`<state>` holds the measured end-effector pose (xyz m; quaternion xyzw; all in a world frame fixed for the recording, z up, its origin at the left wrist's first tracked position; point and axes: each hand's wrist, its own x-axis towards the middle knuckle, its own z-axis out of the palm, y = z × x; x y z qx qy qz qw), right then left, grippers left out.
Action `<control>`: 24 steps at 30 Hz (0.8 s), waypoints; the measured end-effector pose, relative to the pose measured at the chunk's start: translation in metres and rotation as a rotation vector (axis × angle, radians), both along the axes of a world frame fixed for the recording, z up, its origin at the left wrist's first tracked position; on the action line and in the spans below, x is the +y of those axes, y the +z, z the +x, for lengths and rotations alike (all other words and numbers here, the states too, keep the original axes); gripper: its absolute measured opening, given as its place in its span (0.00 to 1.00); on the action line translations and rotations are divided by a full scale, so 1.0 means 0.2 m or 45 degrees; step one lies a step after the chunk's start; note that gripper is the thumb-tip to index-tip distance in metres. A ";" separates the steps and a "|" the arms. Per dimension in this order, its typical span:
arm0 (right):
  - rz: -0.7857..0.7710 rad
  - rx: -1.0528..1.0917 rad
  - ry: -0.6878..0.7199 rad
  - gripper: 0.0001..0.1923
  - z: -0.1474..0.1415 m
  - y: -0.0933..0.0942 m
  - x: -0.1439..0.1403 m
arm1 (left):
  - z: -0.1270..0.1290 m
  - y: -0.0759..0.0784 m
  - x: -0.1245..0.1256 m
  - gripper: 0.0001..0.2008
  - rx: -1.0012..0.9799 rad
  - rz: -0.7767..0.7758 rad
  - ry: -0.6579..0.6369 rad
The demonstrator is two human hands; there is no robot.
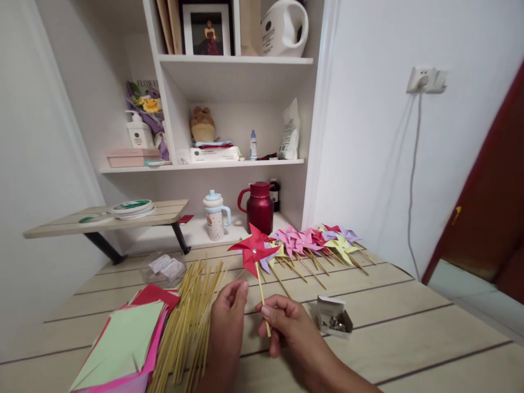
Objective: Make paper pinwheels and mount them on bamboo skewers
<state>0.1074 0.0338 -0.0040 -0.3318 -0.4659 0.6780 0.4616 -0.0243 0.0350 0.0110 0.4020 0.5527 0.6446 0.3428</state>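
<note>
Upright, the red pinwheel (254, 250) sits pinched by right hand (286, 325).

From my seat I count one red pinwheel (254, 251) held up at centre and one row of finished pinwheels (315, 243) at two o'clock, too overlapped to number exactly. One pile of bamboo sticks (188, 322) and one stack of coloured paper (126, 344) lie at eight o'clock. One small box of pins (333, 317) sits at four o'clock. Two hands, left (227, 322) and right (289, 327).

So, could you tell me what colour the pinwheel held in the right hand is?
Red pinwheel, right hand; head view.
</note>
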 end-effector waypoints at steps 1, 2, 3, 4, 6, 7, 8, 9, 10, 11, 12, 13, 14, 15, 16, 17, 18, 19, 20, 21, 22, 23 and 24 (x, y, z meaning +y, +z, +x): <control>-0.003 0.005 -0.005 0.22 0.00 0.00 0.00 | 0.01 0.01 -0.01 0.22 0.023 -0.027 -0.056; -0.004 0.005 -0.002 0.22 0.00 0.00 0.00 | 0.02 0.01 -0.01 0.22 0.037 -0.049 -0.121; -0.001 0.002 0.007 0.22 0.00 0.00 0.01 | 0.02 0.01 -0.02 0.23 0.030 -0.067 -0.188; 0.003 0.002 0.015 0.22 0.00 0.00 0.01 | 0.03 0.01 -0.02 0.23 -0.005 -0.082 -0.249; 0.013 0.005 0.029 0.22 0.00 0.00 0.00 | 0.04 0.01 -0.03 0.24 -0.131 -0.113 -0.348; 0.015 0.002 0.033 0.21 0.00 -0.01 0.00 | 0.05 0.00 -0.04 0.25 -0.203 -0.128 -0.380; 0.015 -0.007 0.039 0.21 0.00 -0.01 0.00 | 0.05 0.00 -0.04 0.25 -0.270 -0.140 -0.399; 0.011 -0.020 0.050 0.22 0.00 -0.02 0.00 | 0.05 -0.01 -0.04 0.25 -0.328 -0.150 -0.411; 0.005 -0.032 0.066 0.22 0.00 -0.02 0.00 | 0.04 -0.02 -0.04 0.25 -0.379 -0.160 -0.418; -0.005 -0.042 0.091 0.22 0.00 -0.02 0.00 | 0.04 -0.03 -0.04 0.24 -0.424 -0.173 -0.424; -0.017 -0.046 0.114 0.23 0.00 -0.02 0.00 | 0.04 -0.03 -0.04 0.24 -0.463 -0.188 -0.432; -0.028 -0.047 0.137 0.23 0.00 -0.02 0.00 | 0.03 -0.03 -0.04 0.23 -0.492 -0.201 -0.443; -0.037 -0.048 0.154 0.23 0.00 -0.03 0.00 | 0.03 -0.04 -0.03 0.23 -0.509 -0.209 -0.447; -0.045 -0.052 0.164 0.23 0.00 -0.03 0.00 | 0.03 -0.04 -0.03 0.23 -0.516 -0.208 -0.442; -0.051 -0.059 0.169 0.23 0.00 -0.03 0.00 | 0.02 -0.04 -0.03 0.23 -0.517 -0.200 -0.431; -0.057 -0.065 0.171 0.23 0.00 -0.03 0.00 | 0.02 -0.04 -0.03 0.24 -0.514 -0.188 -0.420; -0.063 -0.067 0.170 0.23 0.00 -0.03 0.00 | 0.02 -0.04 -0.03 0.24 -0.510 -0.176 -0.412; -0.068 -0.065 0.170 0.23 0.00 -0.03 -0.01 | 0.02 -0.05 -0.02 0.24 -0.507 -0.166 -0.409; -0.070 -0.060 0.165 0.23 0.01 -0.03 -0.01 | 0.01 -0.05 -0.02 0.24 -0.505 -0.157 -0.413; -0.068 -0.055 0.155 0.23 0.01 -0.03 -0.01 | 0.01 -0.06 -0.01 0.24 -0.499 -0.148 -0.421; -0.063 -0.054 0.141 0.23 0.01 -0.02 -0.02 | 0.01 -0.06 -0.01 0.23 -0.492 -0.139 -0.427; -0.055 -0.058 0.124 0.22 0.01 -0.02 -0.02 | 0.01 -0.07 -0.01 0.23 -0.487 -0.132 -0.436; -0.044 -0.064 0.106 0.22 0.01 -0.02 -0.02 | 0.01 -0.08 0.00 0.22 -0.484 -0.125 -0.449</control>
